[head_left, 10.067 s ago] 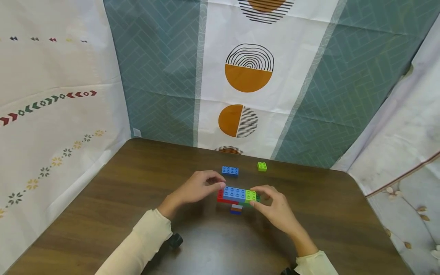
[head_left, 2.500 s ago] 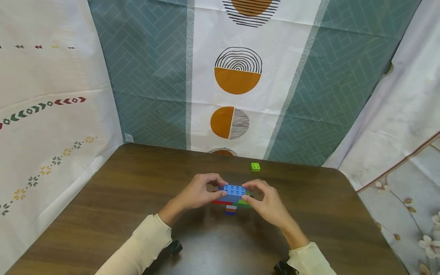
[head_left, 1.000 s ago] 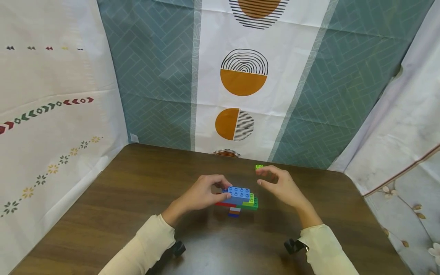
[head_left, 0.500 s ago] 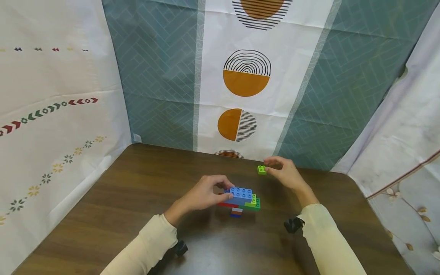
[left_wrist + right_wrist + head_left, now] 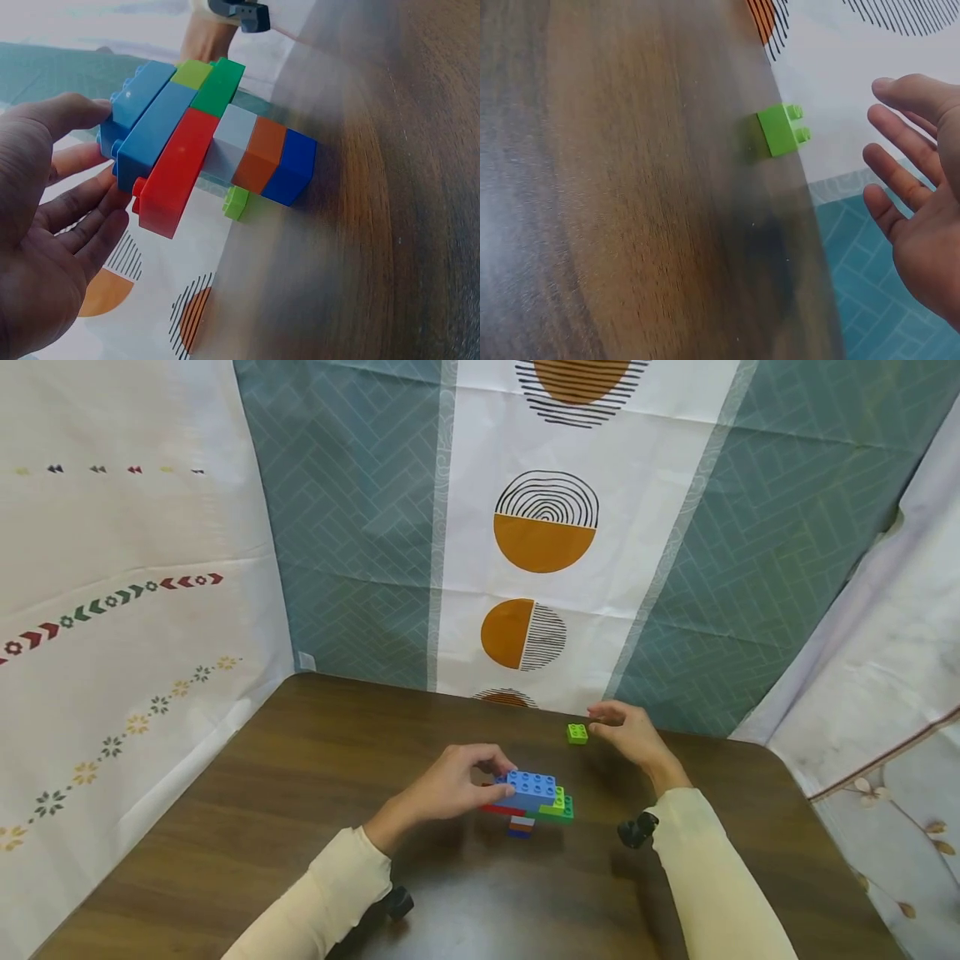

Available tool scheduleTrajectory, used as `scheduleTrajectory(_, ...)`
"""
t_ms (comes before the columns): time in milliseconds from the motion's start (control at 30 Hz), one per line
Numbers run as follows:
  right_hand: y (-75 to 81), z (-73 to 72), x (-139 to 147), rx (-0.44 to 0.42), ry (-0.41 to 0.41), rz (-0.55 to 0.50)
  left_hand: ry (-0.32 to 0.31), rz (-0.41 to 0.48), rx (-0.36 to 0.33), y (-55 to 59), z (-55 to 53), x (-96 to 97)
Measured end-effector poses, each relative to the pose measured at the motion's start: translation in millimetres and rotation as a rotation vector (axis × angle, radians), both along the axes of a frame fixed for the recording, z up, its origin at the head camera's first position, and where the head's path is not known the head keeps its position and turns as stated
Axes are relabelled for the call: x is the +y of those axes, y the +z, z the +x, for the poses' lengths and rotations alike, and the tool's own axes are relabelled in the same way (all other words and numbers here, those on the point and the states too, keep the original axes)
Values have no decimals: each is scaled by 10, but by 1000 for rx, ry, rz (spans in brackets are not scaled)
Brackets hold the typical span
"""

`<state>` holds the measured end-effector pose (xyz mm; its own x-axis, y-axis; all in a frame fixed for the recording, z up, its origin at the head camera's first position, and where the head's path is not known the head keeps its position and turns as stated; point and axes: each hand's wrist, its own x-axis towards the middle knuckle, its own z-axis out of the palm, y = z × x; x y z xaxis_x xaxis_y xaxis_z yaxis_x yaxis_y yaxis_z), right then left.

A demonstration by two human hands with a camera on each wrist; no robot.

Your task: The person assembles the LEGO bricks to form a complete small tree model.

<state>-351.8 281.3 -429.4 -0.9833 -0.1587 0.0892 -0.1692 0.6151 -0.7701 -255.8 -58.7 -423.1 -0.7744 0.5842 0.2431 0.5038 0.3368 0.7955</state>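
Observation:
A stack of toy building bricks stands on the table, with a light blue brick [image 5: 531, 787] on top. My left hand [image 5: 457, 783] pinches that brick at its left end between thumb and fingers. Under it the left wrist view shows another blue brick [image 5: 154, 136], a lime brick [image 5: 193, 73], a red brick [image 5: 177, 174] and a green brick [image 5: 218, 88]. A narrow column of white [image 5: 231, 139], orange [image 5: 259, 155] and dark blue [image 5: 291, 168] bricks forms the base. Just right of a loose lime brick [image 5: 780, 130], my right hand [image 5: 633, 737] hovers with fingers apart, holding nothing.
The brown wooden table [image 5: 360, 718] ends close behind the loose lime brick. A patterned cloth [image 5: 360, 527] hangs along the back edge, with pale cloths at the left [image 5: 135, 693] and right [image 5: 885, 693]. Dark wrist cameras [image 5: 637, 831] sit below both wrists.
The blue brick that lay behind the stack is now on top of it. My right hand has let go of it and moved back and right, beside the loose lime brick. The left hand stays.

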Motion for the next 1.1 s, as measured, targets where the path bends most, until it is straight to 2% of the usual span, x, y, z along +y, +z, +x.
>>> scheduleTrajectory(333, -165, -128, 50, -70, -15, 13, -5, -1, 1, -4, -31, 28)
scheduleTrajectory(533, -294, -168, 19, -127, -31, 20, 4, -2, -24, 13, -12, 12)
scheduleTrajectory(733, -375, -193, -33, -153, -22, 49, 10, -22, -14, 0, -12, -4)
scheduleTrajectory(1100, -386, -199, -79, -116, -28, 118, 22, -41, -28, -13, -26, -2)
